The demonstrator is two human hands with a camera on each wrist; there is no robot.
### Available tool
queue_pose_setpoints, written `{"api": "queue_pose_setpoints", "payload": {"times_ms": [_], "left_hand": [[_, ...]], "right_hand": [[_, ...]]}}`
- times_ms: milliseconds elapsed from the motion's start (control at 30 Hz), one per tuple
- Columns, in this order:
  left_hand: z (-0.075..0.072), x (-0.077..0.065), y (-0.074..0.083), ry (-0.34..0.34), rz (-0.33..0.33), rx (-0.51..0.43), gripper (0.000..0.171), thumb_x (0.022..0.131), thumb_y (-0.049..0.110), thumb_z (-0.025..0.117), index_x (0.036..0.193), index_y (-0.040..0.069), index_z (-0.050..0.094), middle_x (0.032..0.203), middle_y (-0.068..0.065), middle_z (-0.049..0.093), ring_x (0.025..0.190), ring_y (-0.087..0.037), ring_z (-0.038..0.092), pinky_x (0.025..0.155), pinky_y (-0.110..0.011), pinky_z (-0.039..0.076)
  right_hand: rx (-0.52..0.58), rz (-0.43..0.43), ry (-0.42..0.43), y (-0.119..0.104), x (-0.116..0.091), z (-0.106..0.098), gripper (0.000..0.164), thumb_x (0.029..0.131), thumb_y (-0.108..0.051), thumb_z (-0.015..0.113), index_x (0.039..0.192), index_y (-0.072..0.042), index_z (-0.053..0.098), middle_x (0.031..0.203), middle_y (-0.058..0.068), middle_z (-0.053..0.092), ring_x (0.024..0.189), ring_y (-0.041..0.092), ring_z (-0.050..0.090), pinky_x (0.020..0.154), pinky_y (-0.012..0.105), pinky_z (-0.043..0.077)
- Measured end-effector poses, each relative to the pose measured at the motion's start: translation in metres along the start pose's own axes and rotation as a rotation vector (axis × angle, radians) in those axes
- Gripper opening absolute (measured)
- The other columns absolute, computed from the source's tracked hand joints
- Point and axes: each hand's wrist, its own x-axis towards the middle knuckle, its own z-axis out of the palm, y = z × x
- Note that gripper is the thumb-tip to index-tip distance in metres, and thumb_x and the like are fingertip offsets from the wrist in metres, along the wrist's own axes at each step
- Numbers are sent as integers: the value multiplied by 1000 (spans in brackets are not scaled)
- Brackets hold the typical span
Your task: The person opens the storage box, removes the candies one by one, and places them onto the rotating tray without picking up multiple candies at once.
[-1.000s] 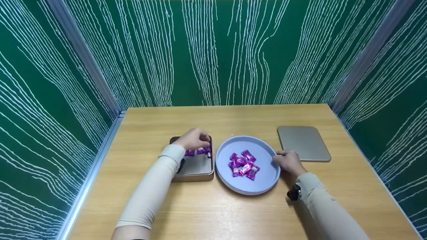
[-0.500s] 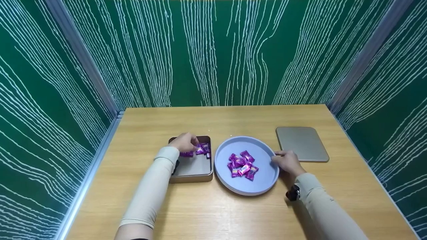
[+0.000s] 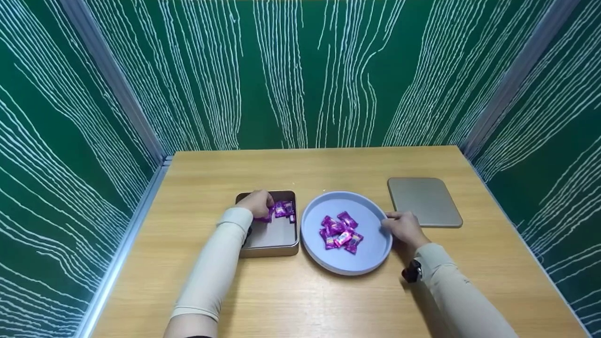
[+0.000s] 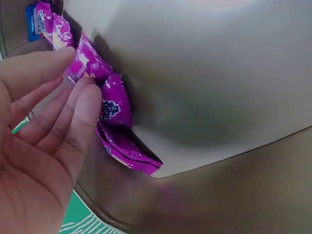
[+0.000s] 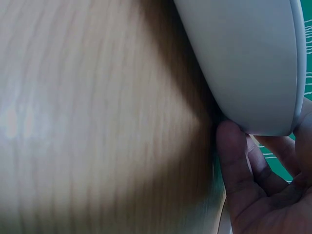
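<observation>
My left hand (image 3: pixel 256 204) reaches into a rectangular metal tin (image 3: pixel 270 252) on the left. In the left wrist view, its thumb and fingers (image 4: pixel 87 107) are apart, right by several purple wrapped candies (image 4: pixel 114 100) lying along the tin's wall. More purple candies (image 3: pixel 284 210) sit at the tin's far end in the head view. My right hand (image 3: pixel 407 230) grips the right rim of a round lilac plate (image 3: pixel 324 263), with fingers under its edge in the right wrist view. A pile of purple candies (image 3: pixel 342 232) lies in the plate.
A flat metal lid (image 3: pixel 425 202) lies on the wooden table (image 3: pixel 300 305), behind the right hand. Green walls with white wavy lines (image 3: pixel 281 70) enclose the table's back and sides. A blue wrapper (image 4: pixel 32 23) shows in the tin's corner.
My left hand has drawn back left from the tin's right side and come down at the candies on its left. The right hand keeps its grip on the plate.
</observation>
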Motion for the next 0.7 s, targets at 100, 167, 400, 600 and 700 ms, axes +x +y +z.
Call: {"api": "queue_pose_setpoints", "payload": {"times_ms": [100, 167, 400, 600, 700], "left_hand": [[4, 1, -1, -8, -1, 17, 35, 82, -5, 78, 117, -3, 78, 118, -16, 79, 105, -26, 71, 101, -44, 61], [6, 2, -2, -15, -5, 31, 32, 82, -4, 80, 114, -1, 79, 113, -14, 80, 98, -22, 70, 97, -43, 62], [11, 5, -2, -42, -7, 82, 34, 76, 9, 96, 106, 5, 80, 105, -9, 80, 89, -18, 64, 89, -40, 61], [11, 4, -3, -59, 19, 80, 27, 73, 5, 95, 94, 6, 78, 85, 0, 72, 79, -15, 57, 70, -29, 52], [11, 4, -3, -58, 35, 66, 25, 72, 3, 94, 87, 9, 76, 78, 4, 65, 75, -14, 56, 65, -26, 47]], "right_hand": [[2, 11, -5, 0, 0, 0, 50, 93, -15, 67, 138, 7, 69, 135, 32, 70, 116, 34, 73, 91, 35, 66], [3, 18, -9, 0, 0, 1, 51, 93, -15, 66, 140, 7, 68, 138, 33, 69, 121, 37, 71, 95, 37, 65], [7, 36, -21, 0, 0, 0, 54, 95, -16, 65, 143, 8, 65, 143, 32, 66, 131, 43, 66, 106, 44, 60], [-41, -20, 26, 1, 1, 1, 49, 93, -16, 68, 134, 10, 70, 135, 34, 70, 123, 41, 69, 103, 45, 62], [-46, -30, 48, 1, 1, 2, 47, 92, -16, 70, 130, 12, 72, 131, 34, 72, 119, 39, 69, 101, 44, 62]]}}
